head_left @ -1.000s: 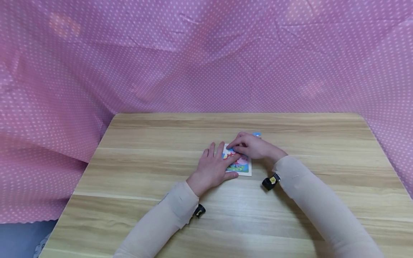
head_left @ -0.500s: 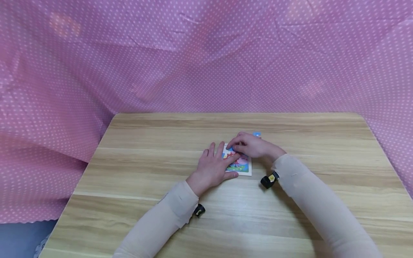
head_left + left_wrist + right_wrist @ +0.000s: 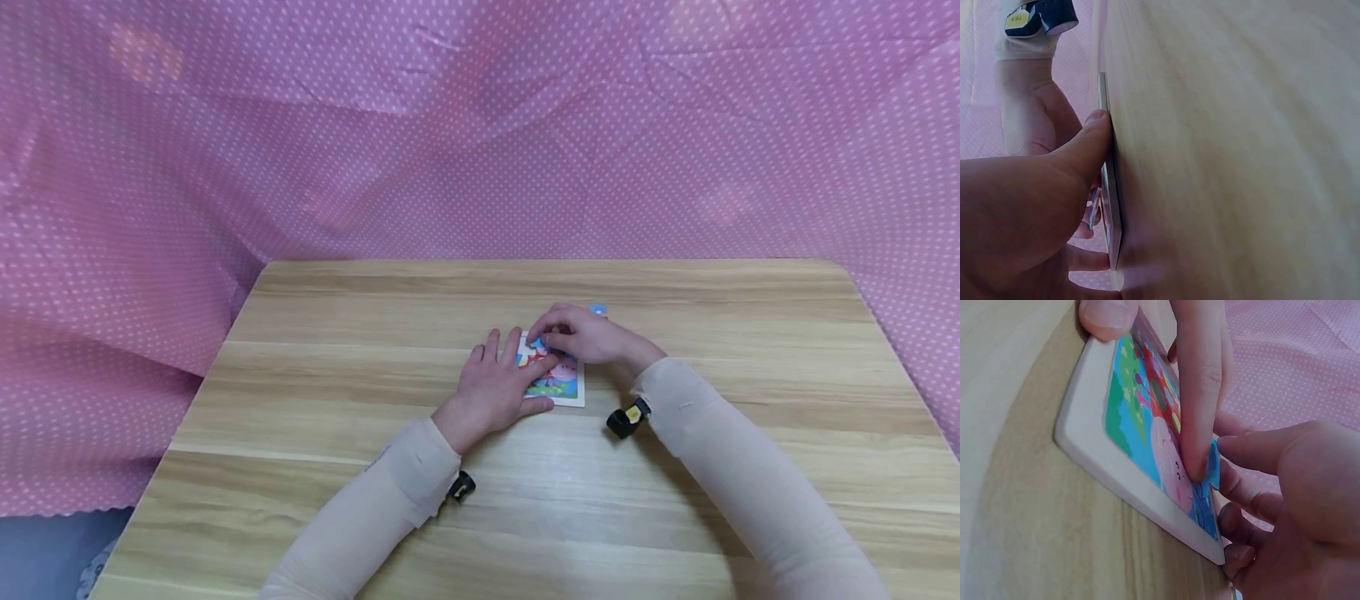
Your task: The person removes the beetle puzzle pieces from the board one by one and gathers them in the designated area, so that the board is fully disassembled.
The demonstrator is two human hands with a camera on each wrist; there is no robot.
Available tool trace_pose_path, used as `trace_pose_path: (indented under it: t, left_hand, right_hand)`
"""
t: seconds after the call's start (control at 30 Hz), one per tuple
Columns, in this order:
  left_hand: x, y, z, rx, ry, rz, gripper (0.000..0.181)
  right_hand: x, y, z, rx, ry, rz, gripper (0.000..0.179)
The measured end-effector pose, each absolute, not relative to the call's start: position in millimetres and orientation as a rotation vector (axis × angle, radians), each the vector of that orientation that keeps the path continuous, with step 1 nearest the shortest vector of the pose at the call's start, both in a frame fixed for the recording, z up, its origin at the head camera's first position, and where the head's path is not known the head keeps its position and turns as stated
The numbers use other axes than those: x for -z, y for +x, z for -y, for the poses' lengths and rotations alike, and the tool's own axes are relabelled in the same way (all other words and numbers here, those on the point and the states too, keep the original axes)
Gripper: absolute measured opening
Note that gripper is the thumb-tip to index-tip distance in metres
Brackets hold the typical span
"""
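A small jigsaw puzzle board (image 3: 1082, 425) with a white frame and a colourful cartoon pig picture lies on the table. My left hand (image 3: 491, 387) rests on its left side with fingers spread; the thumb lies along the near edge and the index finger touches the picture. In the right wrist view, my right hand (image 3: 1310, 494) pinches a blue puzzle piece (image 3: 1213, 465) between thumb and finger. That piece is tilted up over the far part of the picture, close to the left index fingertip. The fingers partly hide the board's far side.
Another blue piece (image 3: 597, 309) lies on the wooden table (image 3: 375, 317) just beyond the right hand, partly covered by it. Black wrist cameras (image 3: 624, 421) hang beneath both sleeves. A pink dotted cloth (image 3: 480, 150) hangs behind the table's far edge.
The right hand has shifted slightly, and more of the blue puzzle piece shows between its fingers. The left hand and the board stay in place.
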State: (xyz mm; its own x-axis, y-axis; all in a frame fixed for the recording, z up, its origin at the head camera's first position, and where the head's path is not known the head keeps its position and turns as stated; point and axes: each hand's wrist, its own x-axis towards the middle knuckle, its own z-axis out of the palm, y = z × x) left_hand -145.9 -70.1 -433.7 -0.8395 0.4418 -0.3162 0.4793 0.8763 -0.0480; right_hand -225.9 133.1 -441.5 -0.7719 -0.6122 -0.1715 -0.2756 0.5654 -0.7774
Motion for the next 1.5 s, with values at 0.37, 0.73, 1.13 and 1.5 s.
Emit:
trace_pose_path:
  t: [0.37,0.73,1.13,1.5]
  left_hand:
    - [431.0,-144.4,69.2,0.171,0.675,-2.740,0.070]
    - [429.1,-143.0,68.9,0.194,0.683,-2.741,0.071]
    - [428.2,-144.3,68.9,0.175,0.665,-2.720,0.071]
    - [427.7,-144.4,68.5,0.167,0.657,-2.723,0.070]
  right_hand:
    - [442.7,-226.9,-133.0,1.106,-0.645,-2.403,0.023]
    - [443.5,-225.3,-134.4,1.161,-0.591,-2.372,0.022]
    - [446.1,-224.1,-135.1,1.241,-0.528,-2.422,0.023]
    - [442.7,-220.8,-138.3,1.262,-0.446,-2.455,0.025]
